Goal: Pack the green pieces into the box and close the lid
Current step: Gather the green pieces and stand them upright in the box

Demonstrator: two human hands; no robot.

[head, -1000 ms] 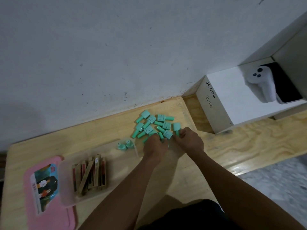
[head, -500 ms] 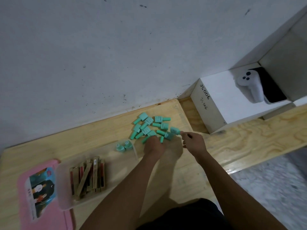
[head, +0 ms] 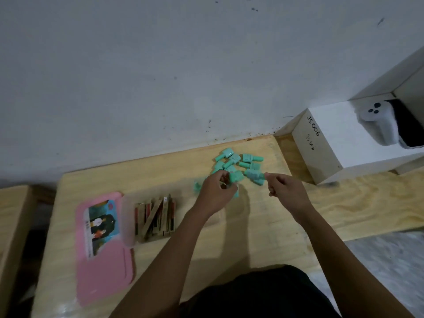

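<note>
Left hand: your left hand (head: 218, 191) sat at the near edge of the pile (head: 238, 166), fingers curled around what looked like one or two green pieces; blur kept me from counting them.
Right hand: your right hand (head: 284, 191) was pinched narrow at the pile's right edge, thumb and forefinger touching the tip of one piece (head: 254, 175); I could not tell whether it had a real hold on it.
Pieces: most lay loose in a heap on the table (head: 263, 230) near the wall, well apart from the box (head: 128, 221).
Box: clear, open, to your left, already partly filled with upright brown sticks (head: 156, 216); its pink lid (head: 103, 249) lay flat beside it, hinged or merely touching, I could not tell.
Risk, spill: you held small pieces in a loose curl, so one could have slipped out on the way across to the box.
Risk, scatter: dragging from the heap's edge could have knocked neighbours toward the table's far right edge.
Risk, fit: the sticks took much of the box, so pieces dropped in carelessly might have piled high and kept the lid from shutting.
Risk, missed piece: a blurred green piece (head: 196, 187) sat behind your left hand and could have been overlooked.
</note>
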